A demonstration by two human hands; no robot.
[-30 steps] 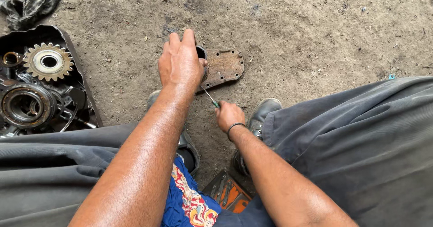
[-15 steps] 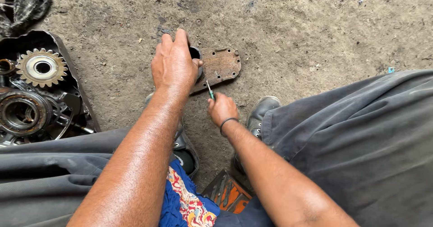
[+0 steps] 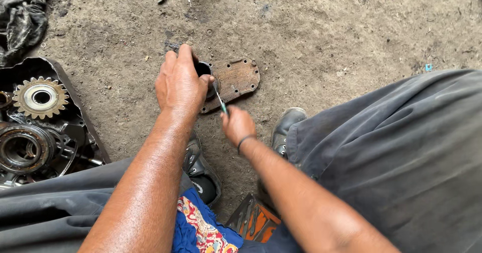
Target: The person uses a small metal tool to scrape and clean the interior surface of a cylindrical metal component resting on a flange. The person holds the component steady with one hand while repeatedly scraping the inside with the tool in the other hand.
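Observation:
A rusty brown metal cover plate (image 3: 240, 79) with bolt holes round its rim lies flat on the dirt floor. My left hand (image 3: 179, 82) presses down on its left end, covering a dark round opening there. My right hand (image 3: 237, 125) grips a thin screwdriver (image 3: 219, 98) with a green handle, its tip resting on the plate close to my left thumb. A dark band circles my right wrist.
An open engine case (image 3: 30, 127) with a toothed gear (image 3: 40, 97) and a clutch lies at the left. A dirty rag (image 3: 22, 19) lies top left. My black shoes (image 3: 286, 127) and grey trousers (image 3: 401, 157) fill the lower frame.
My right hand has moved up slightly toward the plate with the screwdriver. My left hand stays on the plate's left end.

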